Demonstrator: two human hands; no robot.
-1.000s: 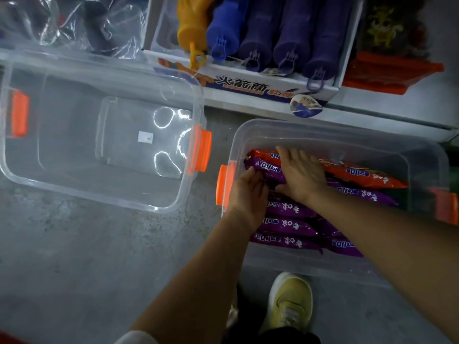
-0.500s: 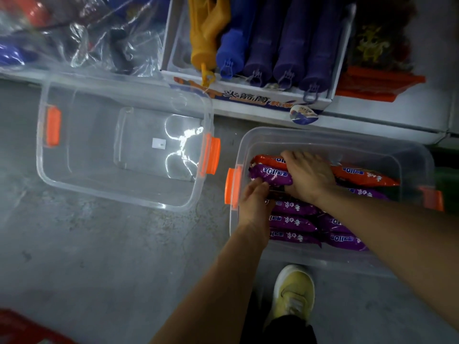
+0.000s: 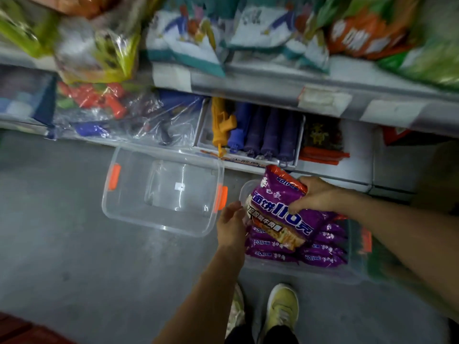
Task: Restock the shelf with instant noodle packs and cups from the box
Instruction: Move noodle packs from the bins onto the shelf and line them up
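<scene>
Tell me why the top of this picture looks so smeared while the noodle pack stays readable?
Head view: the colourful snack bags on the upper shelf are streaked by motion blur; the purple plastic noodle pack in the right hand is fairly sharp; lighting is dim, and the wide lens bends the shelf edges.

Empty bin (image 3: 139,209) left of noodle box (image 3: 352,271)

I am looking down at a grey concrete floor (image 3: 74,244). Two clear plastic boxes with orange handles are sitting on it side by side: the left box (image 3: 159,227) and the right box (image 3: 310,274), which is holding purple noodle packs (image 3: 320,256). Yellow shoes (image 3: 282,309) are standing on the floor just in front of the right box. A low shelf (image 3: 335,170) is running along behind both boxes, carrying bagged toys (image 3: 111,112) and a tray of umbrellas (image 3: 263,135).
</scene>
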